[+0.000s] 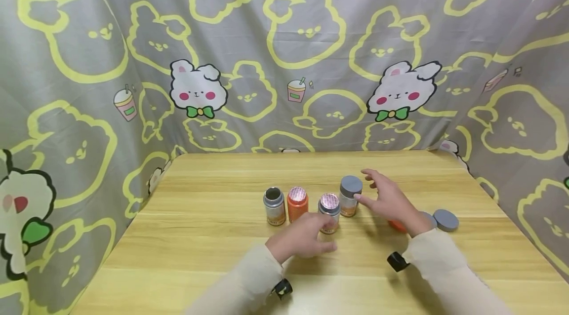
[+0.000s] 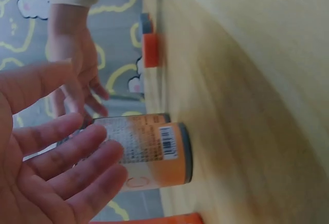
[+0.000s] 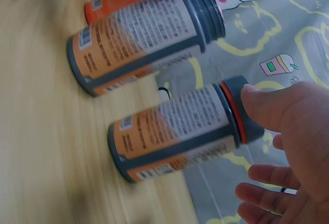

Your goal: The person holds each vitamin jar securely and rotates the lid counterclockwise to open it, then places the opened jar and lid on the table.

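Four small bottles stand upright in a row on the wooden table. At the row's right end is a grey bottle (image 1: pixel 348 206) with its grey cap (image 1: pixel 351 185) on. My right hand (image 1: pixel 391 201) is beside it, fingers spread, the thumb (image 3: pixel 267 103) right at the cap's edge. Left of it stands a grey bottle with a foil seal (image 1: pixel 330 201) and no cap. My left hand (image 1: pixel 300 238) is in front of that one, fingers extended and loose, holding nothing. Further left are an orange bottle (image 1: pixel 298 206) with a foil seal and a grey bottle (image 1: pixel 274 211) with an uncovered mouth.
Loose caps lie on the table at the right: a grey cap (image 1: pixel 446 220), another partly behind my right wrist, and an orange cap (image 1: pixel 397 226) mostly hidden by that arm. A patterned grey curtain (image 1: pixel 249 132) surrounds the wooden table (image 1: pixel 213 177) at the back and sides.
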Motion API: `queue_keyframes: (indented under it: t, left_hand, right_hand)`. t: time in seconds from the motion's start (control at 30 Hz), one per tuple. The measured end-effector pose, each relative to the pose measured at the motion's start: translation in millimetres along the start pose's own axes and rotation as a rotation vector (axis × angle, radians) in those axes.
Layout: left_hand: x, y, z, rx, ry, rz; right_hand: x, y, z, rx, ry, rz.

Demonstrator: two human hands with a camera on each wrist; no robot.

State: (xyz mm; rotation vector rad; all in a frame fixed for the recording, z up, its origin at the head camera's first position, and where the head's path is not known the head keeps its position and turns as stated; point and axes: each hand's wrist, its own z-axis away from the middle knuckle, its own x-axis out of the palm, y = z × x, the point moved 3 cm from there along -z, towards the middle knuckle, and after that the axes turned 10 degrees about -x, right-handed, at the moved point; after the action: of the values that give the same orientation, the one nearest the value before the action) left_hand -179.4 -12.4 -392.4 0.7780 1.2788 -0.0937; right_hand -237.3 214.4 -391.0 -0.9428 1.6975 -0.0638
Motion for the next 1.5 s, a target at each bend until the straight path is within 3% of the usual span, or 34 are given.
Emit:
queue_keyframes:
  t: [0.33,0.5,0.73,0.97,1.23,1.5]
  left_hand:
    - [7.6,2.4,-1.5,-0.040,-0.078,-0.064]
    - [8.3,3.4,-3.0,-0.050,-0.085,-0.078]
    - [12.0,0.5,-2.7,-0.099,-0.088,-0.067]
    - [13.1,-0.1,-4.7,-0.083,-0.024,-0.015]
    - [8.6,5.6,-5.3,-0.048,0.063,0.137]
    - [6.6,12.4,-2.4,-0.073,0.117,0.203]
  right_hand:
    - [14,-6,-5.2,-0.042,-0.012,-0.005]
    - [13,-10,-6.0,-0.031,0.002,0.004]
    - [7,-19,-2.8,-0.076,-0.057,0.034]
    - [0,-27,4.2,-0.107,-0.088,0.038]
    - [-3,-40,9.8,-0.100,-0.085,0.039]
    - [-7,-61,13.4,-0.152,-0.037,0.071]
